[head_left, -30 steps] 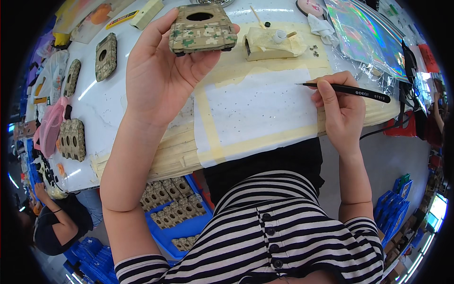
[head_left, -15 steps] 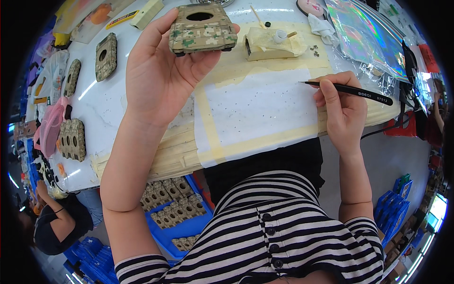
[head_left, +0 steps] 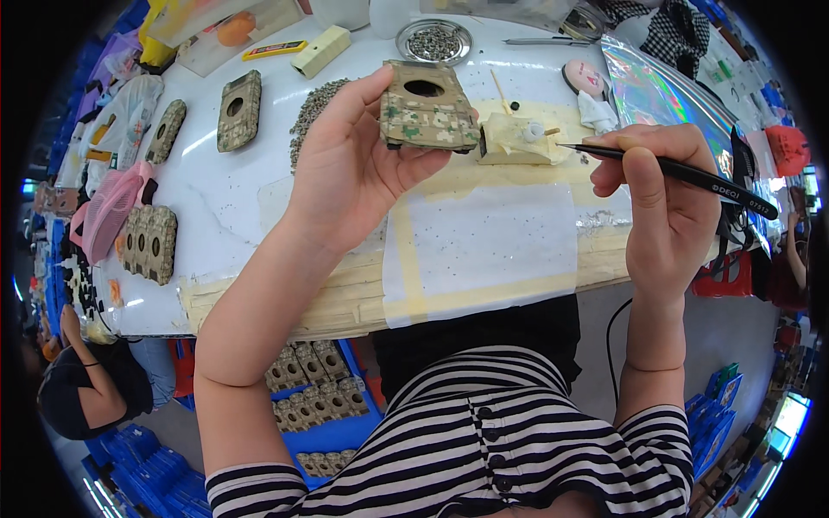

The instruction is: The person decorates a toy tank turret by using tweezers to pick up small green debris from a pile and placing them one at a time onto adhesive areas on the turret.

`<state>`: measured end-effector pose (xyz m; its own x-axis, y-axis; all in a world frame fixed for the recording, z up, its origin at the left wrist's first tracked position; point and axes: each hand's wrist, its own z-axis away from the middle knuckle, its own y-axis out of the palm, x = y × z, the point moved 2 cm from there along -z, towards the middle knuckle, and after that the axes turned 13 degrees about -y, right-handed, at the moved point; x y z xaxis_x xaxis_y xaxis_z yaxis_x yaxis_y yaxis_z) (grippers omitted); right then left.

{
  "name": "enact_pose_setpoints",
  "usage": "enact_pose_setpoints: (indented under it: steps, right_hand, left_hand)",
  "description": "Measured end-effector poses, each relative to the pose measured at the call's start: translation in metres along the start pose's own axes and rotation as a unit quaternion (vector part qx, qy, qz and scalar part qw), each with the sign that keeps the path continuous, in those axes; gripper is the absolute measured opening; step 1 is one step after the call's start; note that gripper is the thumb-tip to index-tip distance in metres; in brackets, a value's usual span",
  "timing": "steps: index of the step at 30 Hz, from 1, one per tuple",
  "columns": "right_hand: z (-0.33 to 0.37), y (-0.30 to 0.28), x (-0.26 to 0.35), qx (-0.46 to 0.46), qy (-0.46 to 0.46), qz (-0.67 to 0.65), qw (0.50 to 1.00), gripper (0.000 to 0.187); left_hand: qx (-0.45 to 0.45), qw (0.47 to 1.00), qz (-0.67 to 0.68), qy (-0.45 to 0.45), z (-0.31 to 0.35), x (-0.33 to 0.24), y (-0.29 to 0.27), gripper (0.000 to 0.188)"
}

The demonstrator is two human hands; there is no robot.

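My left hand (head_left: pixel 350 168) grips a camouflage-patterned model tank hull (head_left: pixel 429 126) by its sides, raised over the table with its round hole facing up. Black tweezers (head_left: pixel 704 177) lie in my closed right hand (head_left: pixel 661 198), their thin tip pointing left. In the picture that tip reaches the right edge of a block wrapped in cream tape (head_left: pixel 518 151), which carries a small white cup (head_left: pixel 532 129). Whether the tip touches the block, or grips a tiny piece, I cannot tell. Below both hands lies a white paper sheet (head_left: pixel 492 246) scattered with tiny specks.
More camouflage hulls (head_left: pixel 239 112) stand at the left. A metal dish of small parts (head_left: pixel 434 41) sits at the back, with a heap of small grey parts (head_left: pixel 315 112) nearer. Iridescent film (head_left: pixel 665 104) covers the right side. Blue trays of hulls (head_left: pixel 328 427) are below the table.
The view has shifted, showing more of the table's back. My right hand has brought the tweezers up from beside the paper toward the taped block. The left hand still holds the hull.
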<state>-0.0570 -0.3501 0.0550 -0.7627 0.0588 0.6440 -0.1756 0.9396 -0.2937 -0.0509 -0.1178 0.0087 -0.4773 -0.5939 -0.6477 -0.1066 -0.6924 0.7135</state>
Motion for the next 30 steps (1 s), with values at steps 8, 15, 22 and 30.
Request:
enact_pose_setpoints:
  steps: [8,15,22,30]
  right_hand:
    - [-0.053,0.033,0.005,0.102,-0.053,-0.105,0.988,0.018]
    - [-0.062,0.043,-0.003,0.170,-0.077,-0.081,0.979,0.014]
    - [-0.059,0.042,-0.007,0.191,-0.072,-0.063,0.977,0.011]
    - [-0.059,0.043,-0.009,0.204,-0.077,-0.060,0.974,0.010]
  left_hand:
    - [-0.006,0.999,0.036,-0.023,0.004,-0.001,0.005,0.047]
    - [-0.009,0.998,0.046,-0.031,0.005,0.001,0.007,0.043]
    - [-0.020,0.998,0.050,-0.039,0.004,0.004,0.008,0.043]
    - [-0.020,0.997,0.057,-0.041,0.006,0.003,0.008,0.040]
